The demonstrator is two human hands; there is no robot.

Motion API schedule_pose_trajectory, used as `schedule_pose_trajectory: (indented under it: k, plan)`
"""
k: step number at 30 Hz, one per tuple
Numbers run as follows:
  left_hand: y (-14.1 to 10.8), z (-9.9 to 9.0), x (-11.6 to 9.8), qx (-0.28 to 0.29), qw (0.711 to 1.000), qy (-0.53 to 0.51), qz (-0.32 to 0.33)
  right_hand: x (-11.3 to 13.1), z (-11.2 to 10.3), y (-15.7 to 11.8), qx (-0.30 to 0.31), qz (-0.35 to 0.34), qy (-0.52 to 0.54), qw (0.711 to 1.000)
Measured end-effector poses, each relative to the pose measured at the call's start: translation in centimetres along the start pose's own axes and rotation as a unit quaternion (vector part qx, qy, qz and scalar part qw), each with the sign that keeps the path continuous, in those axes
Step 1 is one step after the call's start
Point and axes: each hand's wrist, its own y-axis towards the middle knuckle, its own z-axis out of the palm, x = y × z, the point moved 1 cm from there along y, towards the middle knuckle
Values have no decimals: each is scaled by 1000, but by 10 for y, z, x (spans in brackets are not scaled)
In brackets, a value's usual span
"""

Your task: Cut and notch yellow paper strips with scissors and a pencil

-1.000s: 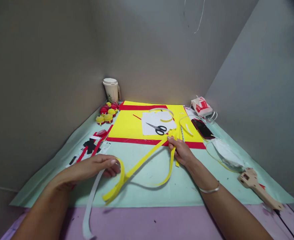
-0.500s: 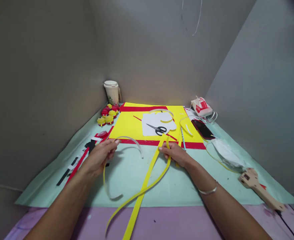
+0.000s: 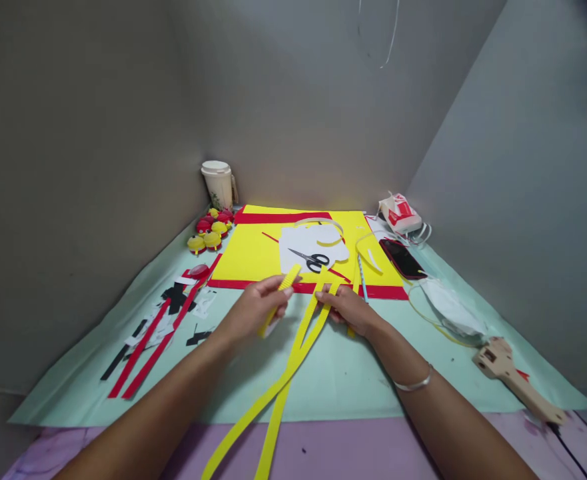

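My left hand (image 3: 260, 307) pinches a yellow ridged strip, its upper end standing up past my fingertips. To its right, my right hand (image 3: 346, 307) holds long yellow strips (image 3: 286, 377) that cross and hang down over the near table edge. Beyond my hands, black-handled scissors (image 3: 313, 259) lie on white paper (image 3: 293, 240), which rests on yellow sheets (image 3: 246, 250) with red strips. A thin light-blue stick (image 3: 362, 277) lies just past my right hand, beside another yellow strip.
Small red and yellow round pieces (image 3: 214, 230) and a lidded cup (image 3: 218, 183) stand at back left. Red strips (image 3: 146, 360) and black scraps lie left. On the right are a phone (image 3: 403, 259), a white mask (image 3: 450, 307) and a beige glue gun (image 3: 518, 380).
My left hand has moved right, close to my right hand, and its strip now points upward. The crossed strips have shifted, and more red strips show at the left.
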Motion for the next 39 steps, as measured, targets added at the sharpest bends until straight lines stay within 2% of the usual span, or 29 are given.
schedule_pose_trajectory:
  k: [3,6,10,15,20,25,27,29,32,36,39]
  plan:
    - [-1,15,7,74,994,81,0,1,0,2,-7,16,35,999]
    - [-1,24,21,130,986,108,6,-2,-1,6,-17,30,71,997]
    - [-2,28,36,104,988,110,-24,-7,-2,12,-44,27,133,990]
    - [-1,26,41,65,991,105,-54,-1,-3,12,-44,15,188,981]
    - [1,26,43,75,989,119,-53,2,-2,9,-56,11,194,979]
    - [1,25,40,92,979,177,-37,-3,-1,11,-90,10,157,984]
    - [-5,22,35,107,967,232,-16,-5,-1,12,-107,9,137,985]
    - [-17,15,29,112,943,315,-7,-6,-1,12,-125,9,112,986]
    - [-43,-1,24,104,906,410,-22,-7,-1,12,-147,12,65,987]
    - [-75,-28,35,107,890,435,-84,-5,2,8,-166,17,-22,986]
    - [-89,-43,48,84,882,451,-110,1,7,3,-166,12,-89,982]
